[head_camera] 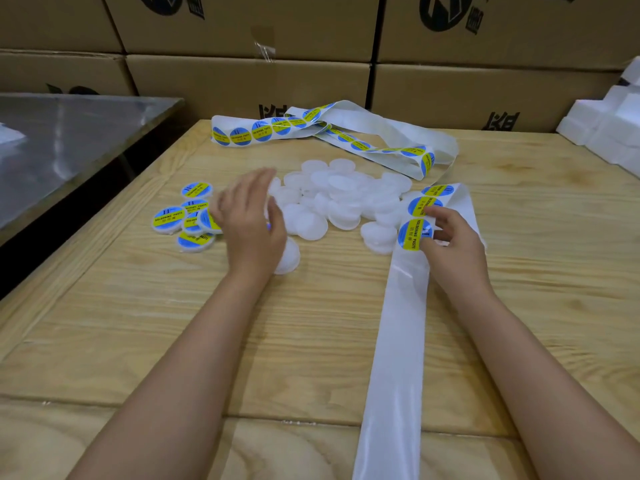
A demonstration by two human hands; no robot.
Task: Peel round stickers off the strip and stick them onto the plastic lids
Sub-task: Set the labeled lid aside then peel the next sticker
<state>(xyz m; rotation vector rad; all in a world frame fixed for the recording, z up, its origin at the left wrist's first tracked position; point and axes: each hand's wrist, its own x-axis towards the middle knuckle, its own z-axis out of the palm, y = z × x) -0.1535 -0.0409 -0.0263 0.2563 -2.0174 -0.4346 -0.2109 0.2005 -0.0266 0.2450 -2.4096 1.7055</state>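
- The wooden table (173, 323) carries the work. Across it, from the near edge up to the right hand (450, 237), the bare backing strip (391, 358) is laid out straight; judged from this, the peeled length is fed toward the body so that fresh stickers arrive at the fingers.
- The right hand is closed narrowly: the edge of a round sticker (414, 234) is pinched between thumb and fingertips, apparently to lift it off the strip beneath the palm.
- Just beyond those fingertips, the next stickers (424, 206) are seen on the strip, waiting in line.
- The left hand (249, 220) is blurred, with its fingers loosely spread and nothing plainly gripped. One plain lid (289, 259) lies partly under its wrist side.
- Between the two hands the pile of plain lids (339, 199) is heaped, probably kept within reach of both.
- On the outer side of the left hand the labelled lids (194, 216) are gathered, kept apart from the unlabelled pile.
- Beyond both hands the rest of the sticker strip (311, 129) is left in loose loops.
- Farther off, a steel table (69, 133), foam blocks (609, 123) and stacked cardboard boxes (249, 84) are seen.
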